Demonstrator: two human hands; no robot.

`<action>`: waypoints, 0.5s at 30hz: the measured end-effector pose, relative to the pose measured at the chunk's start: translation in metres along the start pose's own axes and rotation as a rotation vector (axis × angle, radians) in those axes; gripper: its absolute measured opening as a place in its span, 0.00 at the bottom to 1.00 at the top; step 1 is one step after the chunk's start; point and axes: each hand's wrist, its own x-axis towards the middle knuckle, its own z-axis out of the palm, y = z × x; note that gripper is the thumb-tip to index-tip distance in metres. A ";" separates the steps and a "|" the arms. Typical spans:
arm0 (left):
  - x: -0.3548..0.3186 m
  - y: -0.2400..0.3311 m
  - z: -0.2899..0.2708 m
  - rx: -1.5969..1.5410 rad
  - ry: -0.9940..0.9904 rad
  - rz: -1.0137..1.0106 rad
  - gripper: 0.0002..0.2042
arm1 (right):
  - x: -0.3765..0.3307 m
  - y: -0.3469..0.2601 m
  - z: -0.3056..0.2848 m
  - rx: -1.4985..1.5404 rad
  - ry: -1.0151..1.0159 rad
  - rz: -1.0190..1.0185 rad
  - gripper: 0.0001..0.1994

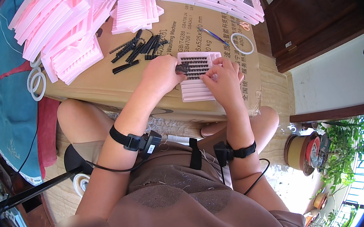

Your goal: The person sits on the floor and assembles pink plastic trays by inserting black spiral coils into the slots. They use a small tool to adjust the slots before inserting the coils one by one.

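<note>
A pink slotted tray [197, 93] lies on the cardboard box in front of me. Rows of black false-lash strips [196, 66] fill its far slots, while the near slots show bare pink. My left hand [162, 73] is closed at the tray's left edge, with a small dark bunch of lash strips [182, 68] between thumb and fingers. Over the tray's right side, my right hand [224, 80] pinches thumb and forefinger together at the end of a lash row. Whatever sits in that pinch is too small to make out.
Black lash strips [139, 47] lie in a loose pile left of the tray. Stacked pink trays [62, 28] crowd the box's [172, 19] far left, with more along its far edge. Tweezers [213, 35], a white ring [242, 44] and pink-handled scissors [244, 26] lie at right.
</note>
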 end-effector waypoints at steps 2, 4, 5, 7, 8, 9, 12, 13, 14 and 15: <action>0.001 0.000 0.000 0.004 -0.007 -0.003 0.17 | 0.002 -0.001 0.000 -0.018 -0.004 -0.004 0.07; 0.001 -0.001 0.000 0.019 -0.002 0.006 0.17 | 0.003 -0.002 0.000 -0.044 -0.012 0.010 0.07; 0.001 0.000 0.000 0.029 0.000 0.011 0.17 | 0.003 -0.004 0.000 -0.062 -0.014 0.015 0.07; 0.002 0.001 -0.002 0.067 0.020 0.047 0.17 | 0.004 -0.006 -0.001 -0.101 0.000 0.010 0.07; 0.001 0.003 -0.004 0.088 0.029 0.067 0.17 | 0.004 -0.008 -0.001 -0.122 0.010 0.005 0.07; 0.001 0.005 -0.005 0.103 0.012 0.051 0.17 | 0.004 -0.009 -0.001 -0.127 0.008 0.014 0.07; -0.001 0.017 -0.004 0.154 -0.004 0.009 0.18 | 0.004 -0.012 -0.001 -0.138 0.001 0.039 0.07; -0.002 0.022 -0.002 0.174 0.012 -0.004 0.18 | 0.003 -0.012 -0.002 -0.138 -0.004 0.046 0.07; -0.002 0.026 -0.002 0.190 0.034 -0.009 0.18 | 0.003 -0.012 -0.002 -0.131 -0.003 0.041 0.07; -0.003 0.028 -0.002 0.202 0.040 -0.016 0.18 | 0.002 -0.010 -0.004 -0.127 -0.016 0.051 0.07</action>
